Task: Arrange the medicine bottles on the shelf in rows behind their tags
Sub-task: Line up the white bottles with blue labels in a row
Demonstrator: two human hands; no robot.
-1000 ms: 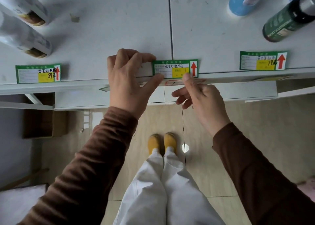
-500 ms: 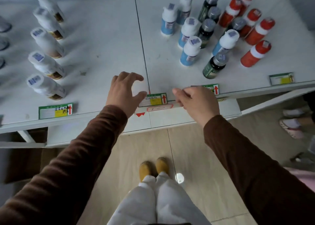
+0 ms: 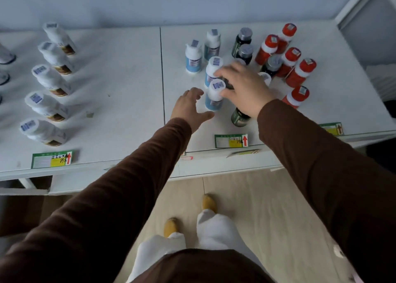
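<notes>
Both hands left the tag [image 3: 231, 141]; left hand [image 3: 188, 109] spread wide beside nearest blue bottle [image 3: 214, 96], right hand [image 3: 244, 90] curls over a dark bottle. Sorting begins.

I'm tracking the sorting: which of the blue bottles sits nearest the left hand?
The front blue bottle, closest to the shelf edge. It stands between the left hand and the right hand; the other blue bottles stand farther back.
</notes>
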